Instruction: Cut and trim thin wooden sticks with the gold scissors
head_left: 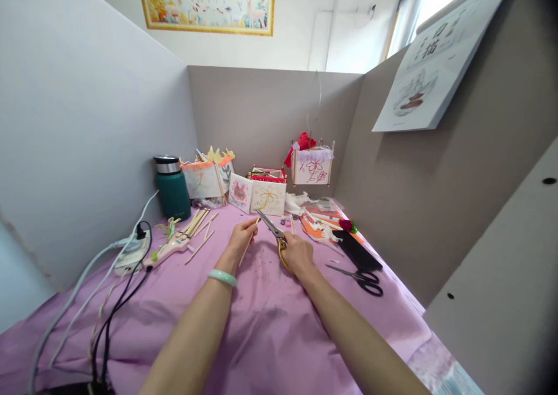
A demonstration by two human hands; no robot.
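Observation:
Over the middle of the purple cloth, my left hand (242, 238) pinches a thin wooden stick (245, 252) that slants down toward me. My right hand (297, 252) is closed round the gold handles of a pair of scissors (274, 228). Their blades point up and left, with the tips near the upper end of the stick. Whether the blades touch the stick I cannot tell. Beyond my hands stand decorated white paper boxes, one with a yellow flower drawing (267, 198) and another with red trim (269, 174).
Several wooden sticks (197, 225) lie left beside a glue gun (172, 249) and a power strip (134, 253) with cables. A green bottle (172, 188) stands behind them. Black-handled scissors (366, 280) and a black phone-like slab (357, 249) lie right. Grey partitions (261, 116) enclose the table.

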